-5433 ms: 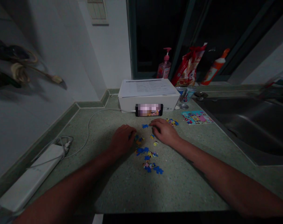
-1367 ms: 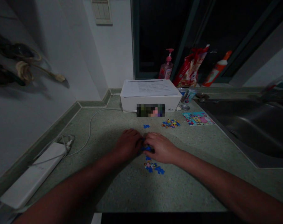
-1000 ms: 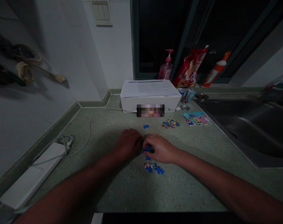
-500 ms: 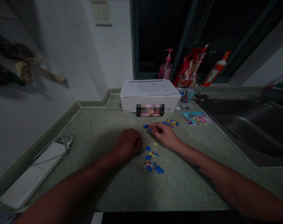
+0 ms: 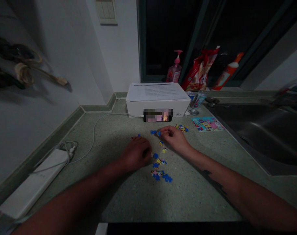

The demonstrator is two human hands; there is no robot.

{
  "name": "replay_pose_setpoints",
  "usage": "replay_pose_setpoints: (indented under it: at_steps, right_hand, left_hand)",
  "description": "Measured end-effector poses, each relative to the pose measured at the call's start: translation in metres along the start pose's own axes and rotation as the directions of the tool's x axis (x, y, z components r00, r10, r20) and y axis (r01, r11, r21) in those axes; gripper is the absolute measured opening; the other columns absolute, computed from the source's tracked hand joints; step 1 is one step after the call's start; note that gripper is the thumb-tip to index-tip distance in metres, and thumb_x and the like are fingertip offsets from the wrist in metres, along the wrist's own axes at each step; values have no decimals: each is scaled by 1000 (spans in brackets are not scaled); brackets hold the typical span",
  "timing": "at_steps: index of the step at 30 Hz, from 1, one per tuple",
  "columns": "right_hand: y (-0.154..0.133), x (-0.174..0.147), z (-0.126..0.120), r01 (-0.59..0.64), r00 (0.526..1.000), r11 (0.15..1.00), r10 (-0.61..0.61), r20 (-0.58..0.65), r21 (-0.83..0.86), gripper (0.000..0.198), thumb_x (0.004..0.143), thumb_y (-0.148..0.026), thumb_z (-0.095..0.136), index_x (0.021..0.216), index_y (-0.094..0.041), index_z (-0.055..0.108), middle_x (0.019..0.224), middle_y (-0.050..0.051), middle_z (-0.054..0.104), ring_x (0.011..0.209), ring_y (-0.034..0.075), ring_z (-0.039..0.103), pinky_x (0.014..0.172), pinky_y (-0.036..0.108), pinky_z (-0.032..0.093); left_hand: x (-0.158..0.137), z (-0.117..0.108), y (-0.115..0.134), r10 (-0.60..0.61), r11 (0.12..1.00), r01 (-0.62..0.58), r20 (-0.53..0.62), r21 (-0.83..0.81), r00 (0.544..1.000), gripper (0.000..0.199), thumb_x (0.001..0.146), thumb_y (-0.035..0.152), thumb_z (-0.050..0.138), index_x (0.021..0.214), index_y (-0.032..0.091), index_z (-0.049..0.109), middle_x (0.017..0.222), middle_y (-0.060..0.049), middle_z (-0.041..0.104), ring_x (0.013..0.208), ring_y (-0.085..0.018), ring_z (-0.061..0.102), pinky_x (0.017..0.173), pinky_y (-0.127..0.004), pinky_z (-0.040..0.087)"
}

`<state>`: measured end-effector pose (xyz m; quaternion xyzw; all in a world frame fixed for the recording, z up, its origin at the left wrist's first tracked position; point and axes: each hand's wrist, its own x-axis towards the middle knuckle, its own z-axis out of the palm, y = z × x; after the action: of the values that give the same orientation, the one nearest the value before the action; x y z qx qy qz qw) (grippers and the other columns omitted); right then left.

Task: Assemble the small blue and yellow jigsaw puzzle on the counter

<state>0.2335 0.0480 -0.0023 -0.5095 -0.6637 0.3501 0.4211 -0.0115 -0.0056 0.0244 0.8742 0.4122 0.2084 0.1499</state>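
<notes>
Small jigsaw pieces lie on the speckled green counter. My right hand has thumb and fingertips closed on a blue puzzle piece, just right of another blue piece. My left hand is curled with its knuckles up, low over the counter; whatever its fingers hold is hidden. Behind it, a small piece shows past the knuckles. Between the hands are loose yellow-and-blue pieces, and nearer me a joined-looking cluster of pieces. A pile of pieces lies beyond my right hand.
A phone with a lit screen leans on a white box, its cable running left to a power strip. A cartoon picture card lies at right beside the sink. Cans and bottles stand behind.
My left hand has shifted slightly right and nearer me, uncovering small pieces behind it. My right hand has moved a little right, and a piece below its fingers now shows.
</notes>
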Motion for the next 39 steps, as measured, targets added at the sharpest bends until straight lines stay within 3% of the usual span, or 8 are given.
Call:
replay_pose_setpoints:
  at_steps: [4, 9, 13, 17, 21, 29, 34, 39]
  right_hand:
    - [-7, -5, 6, -100, 992, 985, 88, 90, 138, 20, 82, -37, 75, 96, -23, 72, 77, 2, 74, 69, 19, 67, 65, 32, 53]
    - [-14, -19, 15, -5, 988, 987, -19, 152, 158, 17, 83, -36, 76, 96, -25, 73, 79, 1, 74, 70, 18, 65, 69, 34, 53]
    - [-17, -25, 17, 75, 978, 990, -95, 184, 117, 15, 89, -35, 74, 101, -25, 76, 82, 0, 74, 70, 17, 64, 67, 33, 51]
    - [-20, -25, 15, 160, 963, 986, -167, 209, 53, 14, 93, -28, 69, 102, -25, 79, 81, -1, 71, 69, 16, 62, 66, 32, 49]
    - [-22, -26, 12, 274, 931, 961, -272, 244, 28, 17, 94, -24, 67, 102, -25, 82, 92, 2, 75, 74, 16, 66, 69, 32, 51]
    - [-22, -28, 13, 258, 942, 964, -237, 236, -60, 13, 97, -23, 71, 106, -25, 81, 83, -1, 73, 69, 16, 64, 67, 31, 51]
    - [-24, -30, 7, 416, 894, 891, -363, 264, -184, 14, 99, -29, 72, 112, -29, 77, 110, 5, 79, 92, 22, 74, 83, 38, 59]
    - [-26, -31, 4, 485, 863, 839, -414, 291, -245, 21, 102, -29, 69, 121, -31, 76, 128, 8, 79, 122, 28, 75, 102, 47, 62]
  left_hand:
    - [0, 2, -1, -126, 989, 115, -118, -98, 985, 11, 103, 20, 64, 104, 25, 73, 109, -10, 80, 107, -32, 74, 102, -55, 61]
    - [1, -3, 3, -238, 951, 201, -141, -235, 961, 13, 104, 31, 66, 100, 28, 77, 106, -9, 80, 104, -31, 75, 99, -55, 62]
    - [2, -6, 7, -256, 931, 206, -137, -303, 957, 17, 101, 27, 65, 90, 31, 77, 97, -8, 78, 98, -32, 75, 96, -55, 62]
    - [1, -3, 6, -247, 930, 186, -166, -317, 955, 14, 99, 26, 68, 92, 31, 78, 97, -8, 79, 96, -32, 76, 93, -54, 62]
    - [1, 2, 2, -232, 944, 179, -169, -278, 958, 13, 98, 27, 68, 93, 29, 79, 95, -8, 80, 90, -30, 76, 88, -51, 62]
    - [0, 4, 1, -233, 949, 191, -148, -251, 961, 13, 95, 29, 67, 87, 27, 77, 87, -6, 77, 84, -28, 74, 82, -45, 61]
    - [1, 2, 3, -306, 920, 249, -158, -303, 939, 16, 96, 36, 66, 85, 29, 74, 90, -6, 79, 86, -28, 75, 82, -46, 60]
    - [3, -2, 8, -374, 876, 313, -107, -368, 921, 16, 93, 39, 64, 82, 31, 73, 87, -4, 81, 83, -27, 74, 81, -46, 60]
